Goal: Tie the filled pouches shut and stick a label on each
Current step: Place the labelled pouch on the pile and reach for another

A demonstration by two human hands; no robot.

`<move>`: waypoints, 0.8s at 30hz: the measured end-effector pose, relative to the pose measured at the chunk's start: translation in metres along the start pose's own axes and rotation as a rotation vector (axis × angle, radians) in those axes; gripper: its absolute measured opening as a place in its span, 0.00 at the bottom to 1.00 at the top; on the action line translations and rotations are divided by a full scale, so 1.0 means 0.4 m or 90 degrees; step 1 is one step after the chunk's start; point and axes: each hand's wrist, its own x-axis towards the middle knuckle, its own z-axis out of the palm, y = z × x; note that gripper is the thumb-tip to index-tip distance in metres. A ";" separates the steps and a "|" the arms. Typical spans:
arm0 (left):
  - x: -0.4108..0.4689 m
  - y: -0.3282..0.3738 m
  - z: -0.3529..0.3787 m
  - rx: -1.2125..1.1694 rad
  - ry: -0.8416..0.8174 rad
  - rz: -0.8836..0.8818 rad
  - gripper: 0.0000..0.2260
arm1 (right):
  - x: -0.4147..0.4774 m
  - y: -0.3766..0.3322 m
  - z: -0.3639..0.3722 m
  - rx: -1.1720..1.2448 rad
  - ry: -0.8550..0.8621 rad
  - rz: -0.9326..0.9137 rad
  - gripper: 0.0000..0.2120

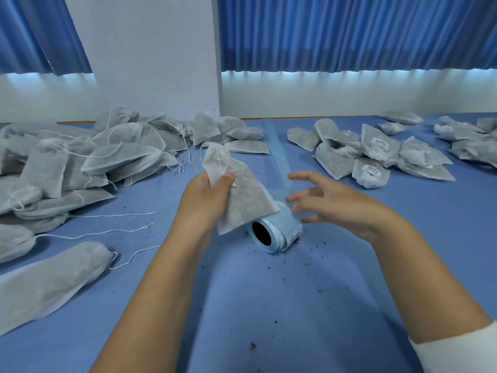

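Note:
My left hand grips a filled white mesh pouch by its upper edge, drawstring end tilted up and away. Under the pouch's lower corner lies a blue label roll on its side, with its backing strip trailing away across the table. My right hand hovers just right of the roll, fingers spread and slightly blurred, fingertips near the strip where it leaves the roll. I cannot make out a label on the fingers.
A big heap of unlabelled pouches with loose strings fills the left side. Labelled pouches are piled at the right. A blue cloth covers the table, scattered with herb crumbs. A white wall and blue curtains stand behind.

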 end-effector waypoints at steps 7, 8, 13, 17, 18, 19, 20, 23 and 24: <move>0.009 -0.014 0.012 0.013 0.076 0.012 0.15 | 0.029 0.020 0.053 -0.014 -0.003 0.059 0.18; 0.008 -0.013 0.013 0.007 0.084 0.021 0.16 | 0.034 0.022 0.062 -0.016 0.019 0.060 0.17; 0.001 -0.024 0.031 0.023 0.050 0.040 0.18 | 0.039 0.025 0.109 0.029 0.065 0.041 0.09; 0.011 -0.038 0.034 0.050 0.023 0.009 0.17 | 0.034 0.016 0.111 0.080 0.081 0.041 0.12; 0.014 -0.039 0.032 0.043 0.022 -0.004 0.17 | 0.032 0.012 0.103 0.075 0.093 0.031 0.14; 0.019 -0.041 0.030 0.033 0.021 -0.021 0.17 | 0.029 0.009 0.092 0.051 0.101 0.011 0.15; 0.024 -0.042 0.027 0.025 0.021 -0.040 0.16 | 0.025 0.007 0.081 0.007 0.099 -0.014 0.14; 0.033 -0.044 0.022 0.006 0.025 -0.088 0.13 | 0.009 0.005 0.064 -0.124 0.065 -0.068 0.09; 0.034 -0.043 0.022 0.001 0.026 -0.095 0.15 | 0.007 0.007 0.063 -0.142 0.064 -0.080 0.07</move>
